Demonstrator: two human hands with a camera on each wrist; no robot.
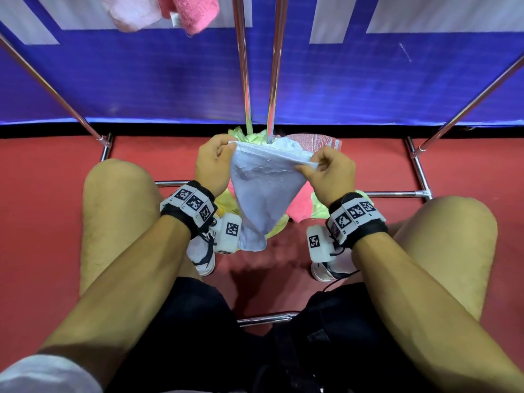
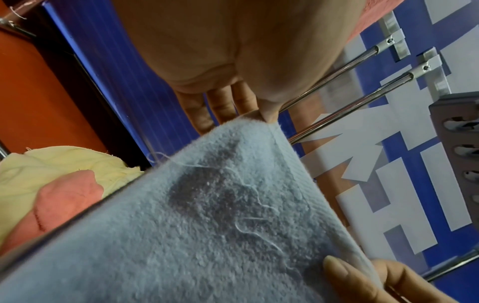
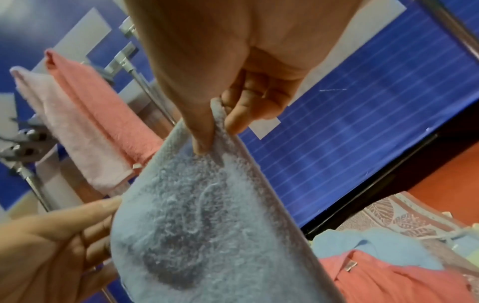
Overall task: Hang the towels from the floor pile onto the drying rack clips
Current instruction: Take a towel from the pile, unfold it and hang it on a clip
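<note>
Hands, left (image 1: 213, 163) and right (image 1: 329, 171), pinch my towel's (image 1: 263, 188) top corners; it tapers downward. Only wrist views show clips (image 2: 458, 147).

Bright even light; wide-angle edge distortion; wrist views softly blurred.

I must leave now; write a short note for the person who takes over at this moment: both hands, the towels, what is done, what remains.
Left hand and right hand each pinch a top corner of the light blue terry towel, held spread above the floor pile of towels.
Done: a pale pink towel and a coral pink towel hang on the chrome drying rack.
Left: hang the blue towel, then the pile.
</note>
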